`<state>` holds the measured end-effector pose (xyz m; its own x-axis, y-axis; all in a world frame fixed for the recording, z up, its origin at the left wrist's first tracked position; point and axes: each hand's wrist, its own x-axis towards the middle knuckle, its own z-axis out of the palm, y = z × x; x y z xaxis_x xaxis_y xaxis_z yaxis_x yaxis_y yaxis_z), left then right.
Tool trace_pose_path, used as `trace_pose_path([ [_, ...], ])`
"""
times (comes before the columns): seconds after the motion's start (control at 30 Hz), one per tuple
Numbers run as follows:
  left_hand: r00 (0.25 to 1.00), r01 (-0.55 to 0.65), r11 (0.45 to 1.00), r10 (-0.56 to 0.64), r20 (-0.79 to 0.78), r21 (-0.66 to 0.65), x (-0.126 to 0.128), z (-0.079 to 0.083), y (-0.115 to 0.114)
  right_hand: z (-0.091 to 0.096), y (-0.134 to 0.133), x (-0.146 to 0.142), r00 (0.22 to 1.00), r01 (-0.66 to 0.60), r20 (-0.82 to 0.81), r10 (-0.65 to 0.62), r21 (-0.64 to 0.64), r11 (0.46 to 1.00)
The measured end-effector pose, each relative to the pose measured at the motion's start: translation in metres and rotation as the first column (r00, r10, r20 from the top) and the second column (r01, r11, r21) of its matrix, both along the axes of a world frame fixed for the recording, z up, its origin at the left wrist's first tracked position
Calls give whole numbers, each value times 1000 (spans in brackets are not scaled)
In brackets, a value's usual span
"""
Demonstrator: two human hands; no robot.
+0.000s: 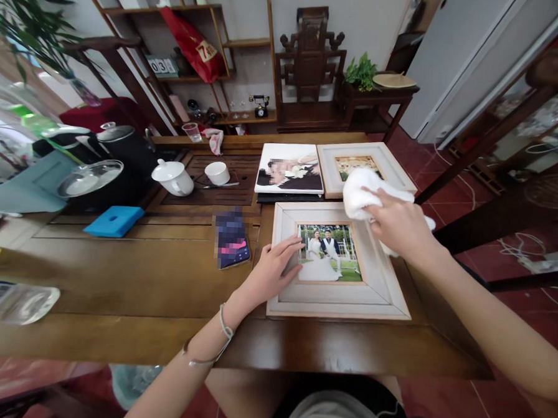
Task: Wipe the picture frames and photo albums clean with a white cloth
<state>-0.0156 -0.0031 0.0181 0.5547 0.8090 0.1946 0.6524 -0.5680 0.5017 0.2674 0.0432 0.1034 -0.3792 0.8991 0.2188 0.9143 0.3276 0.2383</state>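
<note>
Closest to the camera is the person's lap point(338, 415), just below the front edge of the wooden table point(116, 281). At the far left lies a clear packet point(31, 302); between it and the phone point(233, 241) runs a broad stretch of wood, the widest room for moving anything sideways. A blue block point(114, 221) sits behind that stretch. The phone lies near the left hand point(271, 268), so that elbow and wrist had best stay low and away from it.

The left hand holds nothing; its fingers are loosely spread, resting on the left side of the near picture frame point(339, 304), fingertips at the edge of its photo. Firm, even pressure on the wooden border, rather than the picture, would probably steady it best. The frame lies flat, with a narrow strip of table before it and a photo panel point(290, 172) and a second frame point(327, 161) close behind, so little slack exists for sliding.

Farther right, the right hand point(399, 228) grips a bunched white cloth point(357, 194) over the frame's far right corner; whether the cloth touches wood cannot be told. Wiping strokes should likely follow the border lightly, since the table's right end is near.
</note>
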Motion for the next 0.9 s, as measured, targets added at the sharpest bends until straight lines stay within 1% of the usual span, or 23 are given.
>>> trace_pose_path([
  [0.03, 1000, 1, 1000, -1, 2, -1, 0, 0, 0, -4, 7, 2, 1000, -27, -6, 27, 48, 998],
  [0.07, 1000, 2, 1000, -2, 4, 0, 0, 0, 0, -8, 12, 3, 998, -67, -5, 68, 64, 996],
  [0.1, 1000, 2, 1000, -2, 5, 1, 0, 0, 0, -14, 15, 4, 993, -118, 2, 118, 49, 992],
  [0.17, 1000, -2, 1000, 2, 9, 0, 0, 0, 0, -28, 18, 3, 974, -223, 26, 224, -38, 974],
  [0.27, 1000, -10, 1000, 10, 12, -8, 1, 1, -1, -47, 8, -4, 944, -317, 45, 327, -148, 937],
  [0.33, 1000, -12, 1000, 12, 11, -6, 1, 0, -1, -51, -9, -10, 929, -360, 16, 370, -193, 913],
  [0.4, 1000, -15, 1000, 15, 8, -1, 1, 0, -1, -45, -33, -15, 912, -405, -51, 407, -271, 873],
  [0.43, 1000, -17, 1000, 17, 8, 1, 1, 0, -1, -38, -47, -17, 900, -431, -95, 424, -323, 842],
  [0.47, 1000, -17, 1000, 17, 8, 2, 1, 0, -1, -28, -61, -19, 889, -455, -145, 434, -380, 805],
  [0.53, 1000, -16, 1000, 16, 9, 3, 2, 0, -1, -6, -85, -21, 851, -524, -265, 453, -490, 697],
  [0.6, 1000, -15, 1000, 14, 11, 2, 2, 1, 0, 16, -98, -21, 831, -555, -360, 424, -583, 593],
  [0.63, 1000, -15, 1000, 15, 13, -1, 2, 1, 0, 25, -98, -20, 837, -547, -379, 395, -622, 561],
  [0.67, 1000, -14, 1000, 14, 17, -2, 2, 2, 0, 33, -94, -19, 855, -518, -372, 361, -650, 555],
  [0.7, 1000, -10, 1000, 10, 21, -4, 1, 2, 0, 38, -86, -19, 880, -474, -340, 330, -665, 578],
  [0.73, 1000, -3, 1000, 3, 24, -3, 1, 2, 0, 40, -76, -19, 912, -411, -286, 296, -658, 631],
  [0.77, 1000, 4, 1000, -4, 25, -2, 1, 1, 0, 39, -63, -19, 940, -340, -219, 260, -624, 704],
  [0.83, 1000, 13, 1000, -13, 20, -3, 0, 1, 1, 31, -36, -21, 975, -221, -84, 206, -472, 853],
  [0.87, 1000, 12, 1000, -12, 17, -6, 0, 1, 1, 24, -23, -23, 982, -184, -33, 185, -375, 909],
  [0.9, 1000, 8, 1000, -8, 15, -9, 0, 0, 1, 16, -13, -26, 986, -160, 4, 168, -285, 945],
])
